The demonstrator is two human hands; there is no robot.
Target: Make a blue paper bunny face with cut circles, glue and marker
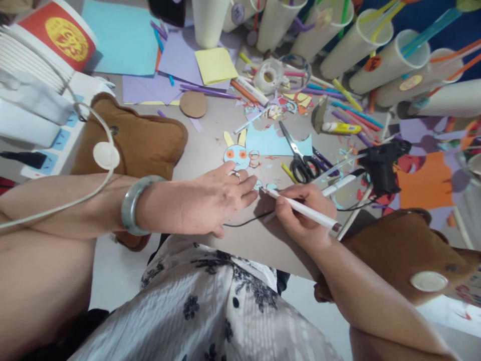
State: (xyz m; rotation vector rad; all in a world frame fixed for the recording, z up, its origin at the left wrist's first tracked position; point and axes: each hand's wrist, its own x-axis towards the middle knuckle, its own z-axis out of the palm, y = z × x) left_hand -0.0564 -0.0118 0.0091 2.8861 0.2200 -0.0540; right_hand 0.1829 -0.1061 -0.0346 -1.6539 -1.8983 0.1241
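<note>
My left hand (210, 200) lies palm down on the table with its fingers stretched out. Its fingertips rest beside a small light-blue paper piece (258, 185). Gripped in my right hand (306, 223) is a white felt-tip pen (313, 214), its tip at that small piece. Another blue scrap (271, 186) lies just right of the tip. Above my left fingers is a blue paper rabbit face (236, 159) with yellow ears and orange eyes, its lower edge partly covered. A jagged blue paper sheet (263, 140) and black-handled scissors (299, 165) lie beyond my hands.
Tall white cups (338, 47) holding coloured straws line the back. Clear tape (268, 75), pens and paper scraps clutter the middle. A black glue gun (383, 168) with a cord lies right. Brown cushions (135, 133) flank both arms; a white cable (93, 188) crosses my left forearm.
</note>
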